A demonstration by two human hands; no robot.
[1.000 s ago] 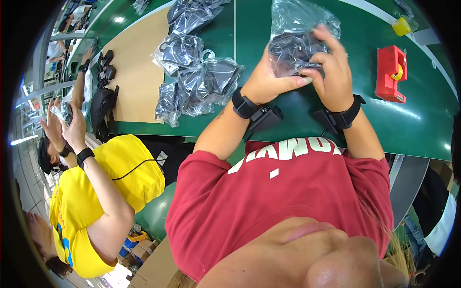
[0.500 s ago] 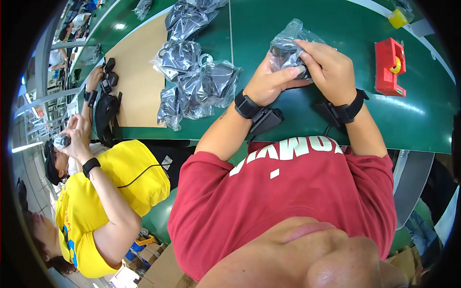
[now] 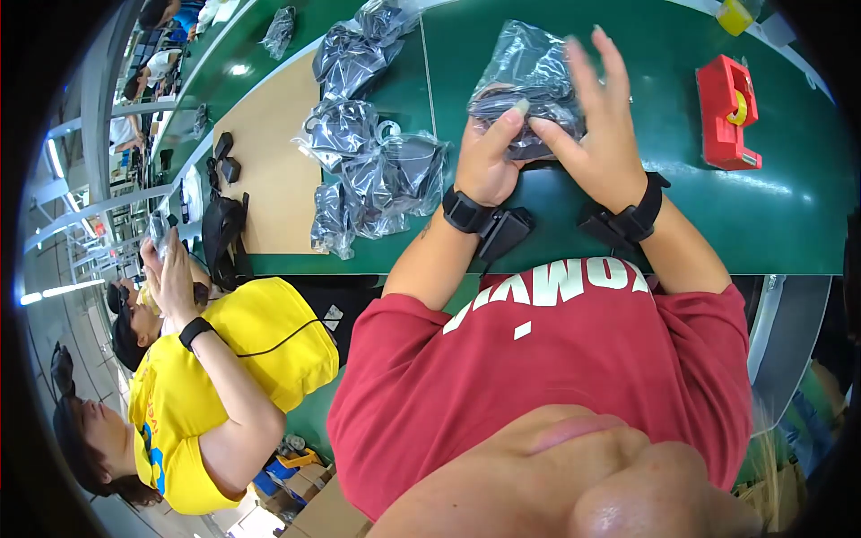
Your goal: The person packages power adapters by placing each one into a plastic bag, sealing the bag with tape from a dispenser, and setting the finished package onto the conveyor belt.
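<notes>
Straight ahead of you on the green worktop, toward its far edge, a clear plastic bag of dark parts lies with its long axis running away from you. Your left hand pinches its near end (thumb on top). Your right hand rests flat on it, fingers spread, equally close.

Clear plastic bag — crinkled, flat on green table, holding something dark, perhaps cable.
</notes>
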